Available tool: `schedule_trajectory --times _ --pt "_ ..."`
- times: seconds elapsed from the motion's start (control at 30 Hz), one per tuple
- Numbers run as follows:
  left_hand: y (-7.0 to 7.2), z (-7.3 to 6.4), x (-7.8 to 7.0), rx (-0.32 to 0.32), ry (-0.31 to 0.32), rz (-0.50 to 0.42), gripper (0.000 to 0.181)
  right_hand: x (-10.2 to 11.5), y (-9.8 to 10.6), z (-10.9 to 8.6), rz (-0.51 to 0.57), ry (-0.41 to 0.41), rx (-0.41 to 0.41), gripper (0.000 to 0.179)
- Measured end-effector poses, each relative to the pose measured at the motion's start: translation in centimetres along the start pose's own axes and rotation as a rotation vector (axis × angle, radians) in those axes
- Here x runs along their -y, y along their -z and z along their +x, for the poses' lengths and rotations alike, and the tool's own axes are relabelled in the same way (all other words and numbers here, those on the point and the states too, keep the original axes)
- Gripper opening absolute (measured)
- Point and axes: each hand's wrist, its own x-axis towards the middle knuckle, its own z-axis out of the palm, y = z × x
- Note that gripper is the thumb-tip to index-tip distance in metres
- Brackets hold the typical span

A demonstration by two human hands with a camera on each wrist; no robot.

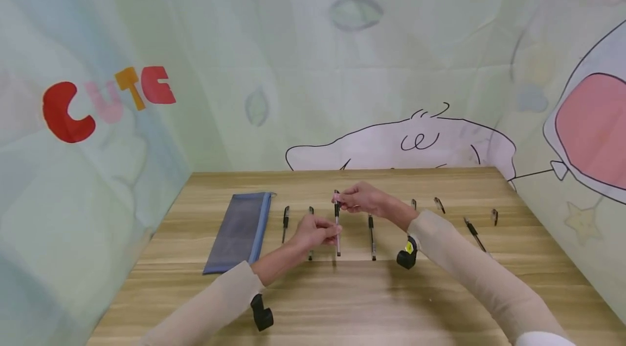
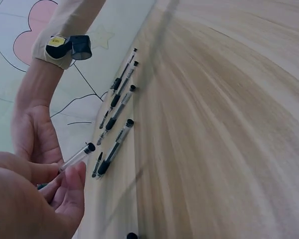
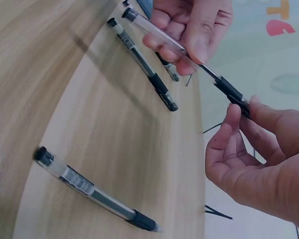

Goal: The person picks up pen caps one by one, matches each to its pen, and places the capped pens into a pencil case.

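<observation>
A clear-barrelled gel pen with a black grip (image 1: 337,221) is held over the table between both hands. My left hand (image 1: 313,232) pinches its clear barrel (image 3: 159,35) near the black end plug. At the other end, beyond the black grip (image 3: 226,88), the fingertips of my right hand (image 1: 364,197) pinch the pen's cap end, mostly hiding the cap. A capped pen (image 1: 286,224) lies left of my left hand, and another pen (image 3: 144,64) lies partly behind that hand in the head view. An uncapped pen (image 1: 373,237) with a bare tip lies below my right hand.
A blue-grey zip pouch (image 1: 237,232) lies at the table's left. Toward the right are another pen (image 1: 474,232) and loose caps (image 1: 439,205), (image 1: 495,216). My right forearm covers part of that row in the head view. A printed cloth (image 1: 244,63) hangs behind the wooden table (image 1: 342,302).
</observation>
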Motion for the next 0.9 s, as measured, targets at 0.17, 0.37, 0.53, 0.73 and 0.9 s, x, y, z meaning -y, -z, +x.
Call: schedule_trajectory --times 0.17,0.37,0.53,0.73,0.9 --pt "0.4 -0.4 0.9 0.032 -0.002 0.006 0.022 -0.2 0.2 -0.5 -0.088 0.03 0.01 0.033" --pt "1.0 -0.4 1.4 0.02 0.012 0.02 0.023 -1.1 0.8 -0.8 -0.065 0.039 -0.012 0.034" --pt "0.9 0.3 1.4 0.004 0.016 0.067 0.019 -2.0 1.6 -1.1 -0.081 0.042 -0.003 0.037" --pt "-0.1 1.9 1.3 -0.049 0.024 0.136 0.014 -3.2 2.9 -1.8 -0.105 0.026 -0.02 0.038" --pt "-0.6 2.6 1.6 -0.051 0.034 0.133 0.027 -3.8 3.6 -2.2 -0.096 0.014 -0.03 0.038"
